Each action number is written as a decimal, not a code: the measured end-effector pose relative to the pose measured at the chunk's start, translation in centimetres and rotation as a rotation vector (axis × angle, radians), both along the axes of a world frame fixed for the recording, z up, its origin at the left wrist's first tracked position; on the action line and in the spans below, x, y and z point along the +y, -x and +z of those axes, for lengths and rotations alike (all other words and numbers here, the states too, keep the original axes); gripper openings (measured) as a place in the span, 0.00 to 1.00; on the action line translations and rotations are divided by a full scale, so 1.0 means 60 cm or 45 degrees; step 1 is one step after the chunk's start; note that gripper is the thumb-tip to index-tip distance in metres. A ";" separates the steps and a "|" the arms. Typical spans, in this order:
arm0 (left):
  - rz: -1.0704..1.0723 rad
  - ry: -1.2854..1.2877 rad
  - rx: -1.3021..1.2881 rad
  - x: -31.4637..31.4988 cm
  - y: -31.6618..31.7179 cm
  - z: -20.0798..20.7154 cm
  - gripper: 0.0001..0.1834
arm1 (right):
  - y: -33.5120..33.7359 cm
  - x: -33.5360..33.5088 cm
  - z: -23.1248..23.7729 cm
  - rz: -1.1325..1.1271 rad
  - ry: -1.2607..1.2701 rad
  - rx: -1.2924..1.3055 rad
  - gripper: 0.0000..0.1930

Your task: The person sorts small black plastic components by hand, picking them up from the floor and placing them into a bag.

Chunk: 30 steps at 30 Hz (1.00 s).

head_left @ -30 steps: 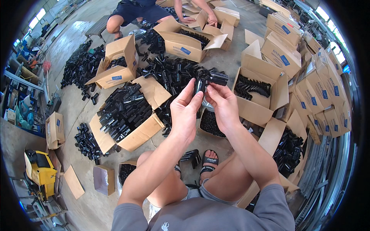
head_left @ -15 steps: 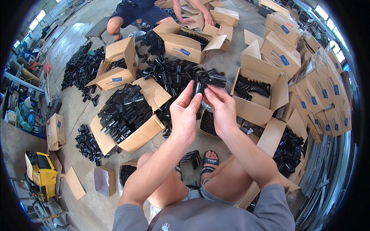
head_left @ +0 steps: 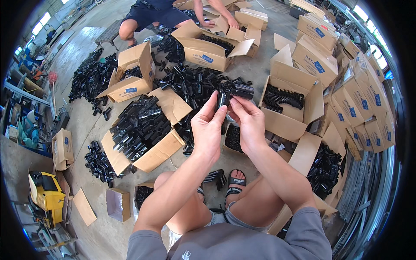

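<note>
The bare left hand (head_left: 207, 128) and bare right hand (head_left: 250, 122) pinch a glossy black tubular piece (head_left: 223, 96) — near an open brown cardboard box (head_left: 284, 124).

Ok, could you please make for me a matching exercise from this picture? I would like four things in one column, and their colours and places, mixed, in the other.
Column one:
1. Raised tubular part
2. Boxy machine
3. Wearer's shirt
4. Co-worker's shorts

Column two:
A. grey, at the lower edge of the picture
B. dark blue, at the upper edge of the picture
C. black, held by the left hand and right hand
D. yellow with a black top, at the lower left

Right pairs: 1-C, 2-D, 3-A, 4-B
</note>
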<state>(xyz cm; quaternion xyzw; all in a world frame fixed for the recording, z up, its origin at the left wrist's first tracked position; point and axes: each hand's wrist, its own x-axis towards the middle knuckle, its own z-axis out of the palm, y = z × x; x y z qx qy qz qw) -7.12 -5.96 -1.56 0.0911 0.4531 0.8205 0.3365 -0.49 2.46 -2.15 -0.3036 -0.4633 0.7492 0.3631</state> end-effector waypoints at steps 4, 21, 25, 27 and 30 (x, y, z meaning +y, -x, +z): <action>0.005 -0.003 0.004 -0.001 -0.002 0.005 0.27 | 0.003 0.002 0.003 0.008 -0.020 -0.072 0.11; -0.008 0.030 0.022 0.004 0.000 -0.009 0.27 | -0.001 0.002 0.006 -0.015 -0.017 -0.066 0.10; -0.021 0.024 0.035 0.003 -0.001 -0.003 0.26 | 0.002 0.005 0.000 -0.011 -0.033 -0.092 0.10; -0.022 0.014 0.015 0.004 0.000 -0.001 0.26 | -0.001 0.005 0.004 0.009 -0.107 -0.127 0.13; -0.025 0.006 -0.003 0.004 0.005 -0.003 0.27 | -0.009 0.013 0.015 0.062 -0.063 -0.101 0.18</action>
